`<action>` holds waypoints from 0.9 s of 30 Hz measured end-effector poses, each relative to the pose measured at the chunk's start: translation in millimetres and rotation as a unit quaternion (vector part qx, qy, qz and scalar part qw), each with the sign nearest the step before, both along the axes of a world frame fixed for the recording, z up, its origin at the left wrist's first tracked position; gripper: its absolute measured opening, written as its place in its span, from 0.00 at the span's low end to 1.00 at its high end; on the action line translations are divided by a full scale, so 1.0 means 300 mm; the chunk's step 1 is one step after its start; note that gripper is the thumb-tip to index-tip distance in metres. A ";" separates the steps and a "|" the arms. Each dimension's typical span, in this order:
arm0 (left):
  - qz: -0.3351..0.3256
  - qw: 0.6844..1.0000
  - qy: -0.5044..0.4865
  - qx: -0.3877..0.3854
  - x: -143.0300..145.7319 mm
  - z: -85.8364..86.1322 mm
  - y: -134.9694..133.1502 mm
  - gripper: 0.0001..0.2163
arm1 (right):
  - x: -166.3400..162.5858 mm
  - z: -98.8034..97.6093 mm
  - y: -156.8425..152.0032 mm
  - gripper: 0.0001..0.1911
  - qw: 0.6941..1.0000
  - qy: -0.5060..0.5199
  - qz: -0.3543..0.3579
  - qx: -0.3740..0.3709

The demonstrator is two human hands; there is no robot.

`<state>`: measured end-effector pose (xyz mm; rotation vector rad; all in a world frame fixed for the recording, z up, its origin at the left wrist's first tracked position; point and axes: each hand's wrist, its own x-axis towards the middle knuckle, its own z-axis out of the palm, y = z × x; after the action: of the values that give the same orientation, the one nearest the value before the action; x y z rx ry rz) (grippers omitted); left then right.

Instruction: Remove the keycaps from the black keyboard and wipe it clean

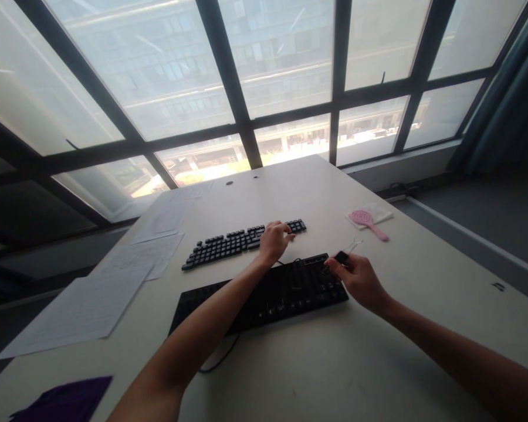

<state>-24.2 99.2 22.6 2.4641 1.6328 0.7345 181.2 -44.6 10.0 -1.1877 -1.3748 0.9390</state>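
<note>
The left hand (273,240) rests with loosely curled fingers on the right part of a row of loose black keycaps (242,241) laid out toward the far edge of the tabletop (422,281). Just nearer lies the keyboard base (264,296), mid-tabletop, its cable trailing toward the near edge. The right hand (358,281) sits at the base's far right corner, pinching what seems to be a small black keycap puller (342,257), though the view is dim.

no text or labels can be read.
</note>
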 end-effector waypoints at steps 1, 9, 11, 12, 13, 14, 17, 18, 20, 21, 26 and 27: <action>-0.012 1.000 -0.008 0.004 0.005 0.010 -0.026 0.05 | 0.008 0.000 0.009 0.15 1.000 -0.009 0.002 0.004; -0.135 0.988 -0.020 -0.070 0.036 0.012 -0.318 0.08 | 0.017 -0.024 0.037 0.12 0.994 -0.091 0.048 0.030; -0.142 0.986 -0.029 -0.080 0.034 -0.006 -0.368 0.08 | 0.015 -0.023 0.035 0.12 0.994 -0.096 0.046 0.035; -0.143 0.985 -0.036 -0.084 0.032 -0.015 -0.385 0.08 | 0.014 -0.022 0.034 0.12 0.994 -0.096 0.044 0.036; -0.142 0.985 -0.045 -0.087 0.030 -0.022 -0.398 0.08 | 0.014 -0.021 0.034 0.12 0.994 -0.095 0.042 0.036; -0.142 0.984 -0.054 -0.089 0.027 -0.029 -0.406 0.07 | 0.014 -0.021 0.035 0.13 0.994 -0.095 0.042 0.035; -0.149 0.982 -0.074 -0.086 0.021 -0.041 -0.417 0.07 | 0.010 -0.025 0.040 0.13 0.993 -0.099 0.055 0.029; -0.156 0.981 -0.073 -0.084 0.019 -0.042 -0.419 0.07 | 0.009 -0.027 0.042 0.12 0.993 -0.101 0.060 0.026; -0.170 0.980 -0.062 -0.079 0.018 -0.043 -0.424 0.08 | 0.004 -0.029 0.045 0.11 0.992 -0.105 0.071 0.023; -0.175 0.980 -0.055 -0.077 0.018 -0.043 -0.426 0.08 | 0.003 -0.029 0.046 0.11 0.991 -0.107 0.078 0.022; -0.181 0.980 -0.031 -0.078 0.022 -0.046 -0.431 0.14 | -0.002 -0.012 0.036 0.09 0.982 -0.125 0.138 0.008; -0.181 0.980 -0.029 -0.079 0.022 -0.048 -0.430 0.13 | -0.003 -0.007 0.030 0.09 0.980 -0.135 0.148 0.007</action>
<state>-17.7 -29.9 8.3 2.4959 1.1252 0.5918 180.2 -35.5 7.9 -1.1488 -1.8099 0.9975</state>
